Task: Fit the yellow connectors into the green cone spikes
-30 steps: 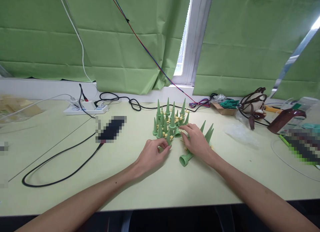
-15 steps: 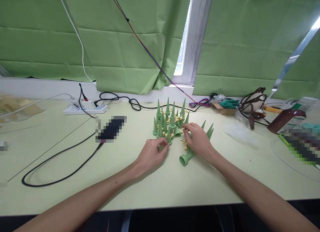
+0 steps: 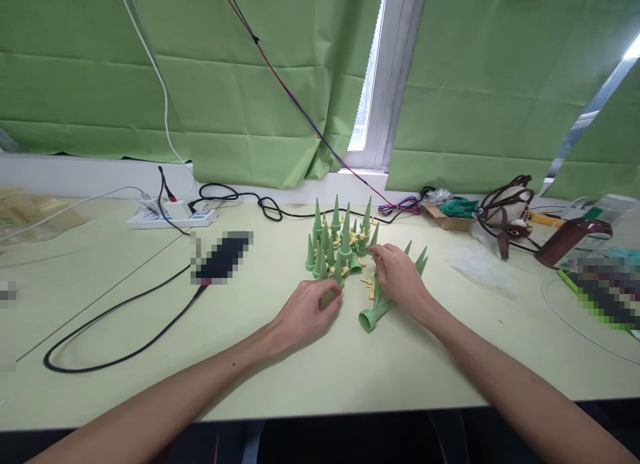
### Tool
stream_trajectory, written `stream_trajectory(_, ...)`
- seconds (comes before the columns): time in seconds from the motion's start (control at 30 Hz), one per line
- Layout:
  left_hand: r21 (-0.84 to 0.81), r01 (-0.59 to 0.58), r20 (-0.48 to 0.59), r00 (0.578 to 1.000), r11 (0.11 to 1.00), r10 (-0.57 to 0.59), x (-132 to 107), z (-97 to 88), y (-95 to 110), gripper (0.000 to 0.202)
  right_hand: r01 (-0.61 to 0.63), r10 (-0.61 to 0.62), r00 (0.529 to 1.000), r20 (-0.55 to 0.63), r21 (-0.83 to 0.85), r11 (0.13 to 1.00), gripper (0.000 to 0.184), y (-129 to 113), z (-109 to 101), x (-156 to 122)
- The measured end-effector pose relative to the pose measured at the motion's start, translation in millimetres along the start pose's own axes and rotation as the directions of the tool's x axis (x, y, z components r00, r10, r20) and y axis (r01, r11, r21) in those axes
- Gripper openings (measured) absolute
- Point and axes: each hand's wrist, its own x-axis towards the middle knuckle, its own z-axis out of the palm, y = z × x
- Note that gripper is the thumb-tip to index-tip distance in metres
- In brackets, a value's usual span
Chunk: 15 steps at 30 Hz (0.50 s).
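Right hand (image 3: 400,277) has shifted slightly rightward since the earlier frame, away from the standing cluster; a yellow piece (image 3: 371,289) below its fingertips shows more fully. Left hand (image 3: 305,311) barely displaced.

Left of centre: black cable (image 3: 125,367) loops over the table (image 3: 280,397) to a dark pixelated object (image 3: 223,257); white power strip (image 3: 200,219) behind, toward the wall.

Lower centre: left hand with fingers curled, small gap between thumb and index, fingertips just beside the nearest green cone (image 3: 339,269). Whether they touch or grip it is not resolvable.

Centre: upright green cones (image 3: 345,237), tips up, closely grouped, small yellow pieces (image 3: 354,238) among them.

Right of centre: right hand, thumb and index drawn together at the cluster's right edge; whether a small piece is pinched there is not resolvable. Key relation: 1 lying green cone (image 3: 369,319) sits right of and slightly below the left fingertips. Long axis diagonal: hollow base toward lower left, body narrowing toward upper right, where the right hand hides it. Right hand is the nearer of the 2. Further cone tips (image 3: 423,263) show beyond it.

Far right: cardboard box (image 3: 450,221), then clear plastic bag (image 3: 483,267).
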Motion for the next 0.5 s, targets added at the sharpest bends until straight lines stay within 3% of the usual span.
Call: stream_trajectory(0.5, 0.052, -0.047, -0.028, 0.998, 0.998, 0.049, 1.1, 0.6, -3.8, 0.017, -0.016, 0.022, 0.998, 0.062, -0.095, 0.995, 0.021, 2.6, -4.0, 1.9)
